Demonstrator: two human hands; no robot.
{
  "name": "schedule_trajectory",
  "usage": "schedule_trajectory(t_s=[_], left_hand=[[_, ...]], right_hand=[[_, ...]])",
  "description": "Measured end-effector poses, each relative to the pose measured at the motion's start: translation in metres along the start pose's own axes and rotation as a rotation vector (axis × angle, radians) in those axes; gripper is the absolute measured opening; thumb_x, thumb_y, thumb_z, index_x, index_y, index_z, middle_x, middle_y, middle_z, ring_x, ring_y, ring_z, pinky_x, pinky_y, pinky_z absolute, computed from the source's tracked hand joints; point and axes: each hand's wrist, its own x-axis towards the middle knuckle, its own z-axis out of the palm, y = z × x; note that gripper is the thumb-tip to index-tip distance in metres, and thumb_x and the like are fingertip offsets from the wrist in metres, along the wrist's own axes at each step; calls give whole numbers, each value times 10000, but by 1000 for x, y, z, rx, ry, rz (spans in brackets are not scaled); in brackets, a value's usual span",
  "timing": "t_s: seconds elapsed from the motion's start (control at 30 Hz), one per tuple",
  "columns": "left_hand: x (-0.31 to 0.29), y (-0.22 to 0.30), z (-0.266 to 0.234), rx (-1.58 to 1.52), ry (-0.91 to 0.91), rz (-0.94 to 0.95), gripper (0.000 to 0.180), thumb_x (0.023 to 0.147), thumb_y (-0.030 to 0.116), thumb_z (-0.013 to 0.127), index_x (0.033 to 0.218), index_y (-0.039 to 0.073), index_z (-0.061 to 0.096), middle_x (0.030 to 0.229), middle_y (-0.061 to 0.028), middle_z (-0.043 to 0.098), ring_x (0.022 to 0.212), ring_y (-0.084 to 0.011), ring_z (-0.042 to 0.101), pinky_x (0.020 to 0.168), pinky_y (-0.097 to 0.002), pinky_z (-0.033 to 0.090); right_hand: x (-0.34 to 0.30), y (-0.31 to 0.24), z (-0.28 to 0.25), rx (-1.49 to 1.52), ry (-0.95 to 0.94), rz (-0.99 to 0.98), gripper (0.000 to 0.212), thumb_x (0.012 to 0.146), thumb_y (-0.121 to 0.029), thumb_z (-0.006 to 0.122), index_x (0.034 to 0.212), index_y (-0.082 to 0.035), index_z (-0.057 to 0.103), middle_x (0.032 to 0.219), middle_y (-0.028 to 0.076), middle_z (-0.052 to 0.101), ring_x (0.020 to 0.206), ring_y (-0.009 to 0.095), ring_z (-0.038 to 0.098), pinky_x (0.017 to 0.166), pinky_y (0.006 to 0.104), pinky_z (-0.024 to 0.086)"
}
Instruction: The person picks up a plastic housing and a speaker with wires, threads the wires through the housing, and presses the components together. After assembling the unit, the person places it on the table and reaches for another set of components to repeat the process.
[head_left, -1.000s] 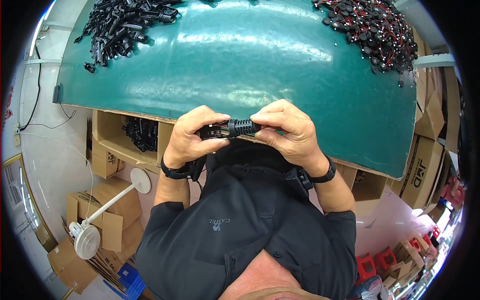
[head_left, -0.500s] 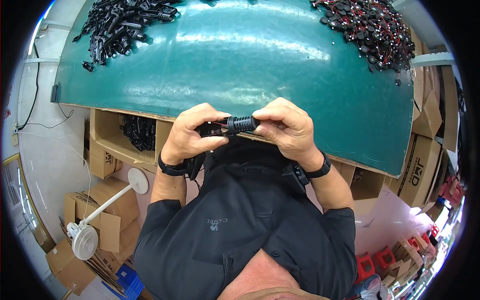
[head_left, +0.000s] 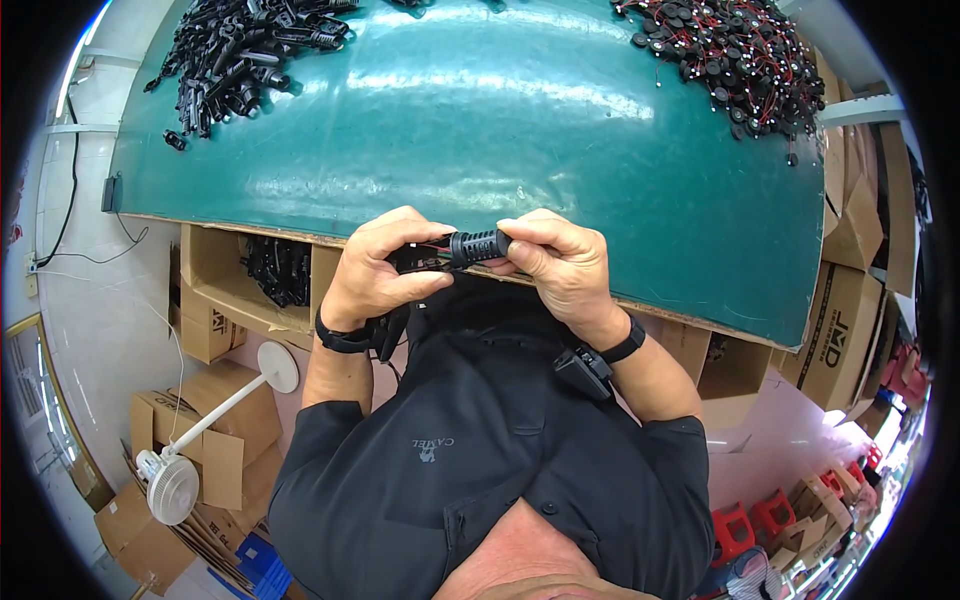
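My left hand (head_left: 378, 268) grips the open body of a black slotted plastic housing (head_left: 474, 248), thumb on the near side and fingers on the far side. Thin wires, some reddish, show inside the open part. At the other end, a round black cap-like piece (head_left: 503, 243) is pinched between the thumb and fingers of my right hand (head_left: 567, 262). The housing lies roughly level, just off the table's near edge. Whether the round piece is fully seated in it I cannot tell.
Black plastic housings lie heaped (head_left: 240, 60) at the far left of the green table (head_left: 420, 150). Small round black parts with red wires form another pile (head_left: 735, 60) at the far right. Below the table edge, a cardboard box (head_left: 215, 265) holds black parts; a white fan (head_left: 172, 490) stands lower left.
My right hand has shifted slightly left, closer to the housing, its fingers still at the round end. My left hand keeps its hold in nearly the same place.
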Motion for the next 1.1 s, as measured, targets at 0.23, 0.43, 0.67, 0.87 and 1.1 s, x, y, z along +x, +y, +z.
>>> schedule_trajectory(t_s=[0.23, 0.43, 0.67, 0.87, 1.1], left_hand=[[9, 3, -10, 132, 23, 25, 481, 741, 92, 936, 1191, 26, 780, 929, -84, 716, 823, -218, 678, 730, -334, 525], [24, 33, -71, 751, -64, -97, 427, 758, 65, 897, 1154, 22, 742, 944, -137, 687, 841, -335, 694, 750, -403, 557], [90, 60, -56, 929, -499, -109, 324, 779, 83, 872, 1027, 22, 672, 987, -162, 661, 891, -387, 706, 758, -483, 574], [102, 68, -42, 1013, -624, -94, 325, 771, 74, 872, 989, 38, 634, 960, -138, 616, 858, -380, 694, 742, -492, 570], [104, 70, -31, 1204, -615, -19, 164, 820, 51, 758, 909, 28, 622, 917, -126, 599, 842, -355, 686, 754, -460, 576]], right_hand=[[3, -1, -2, -274, 51, -38, 221, 1045, 15, 678, 1251, 49, 751, 1182, 145, 735, 990, 225, 777, 891, 310, 672], [-4, -6, -19, -691, 115, -187, 229, 1039, 9, 688, 1259, 45, 742, 1174, 133, 750, 995, 201, 780, 855, 297, 645], [-5, -12, -22, -777, 34, -197, 231, 1002, -3, 738, 1231, 19, 754, 1107, 129, 764, 965, 196, 778, 812, 291, 624], [0, -12, -22, -728, 63, -214, 237, 934, -3, 800, 1167, 15, 762, 1030, 132, 770, 846, 223, 748, 733, 320, 600], [2, -15, -22, -740, 38, -187, 206, 958, 3, 777, 1163, 15, 769, 1044, 118, 772, 865, 182, 747, 750, 292, 603]])
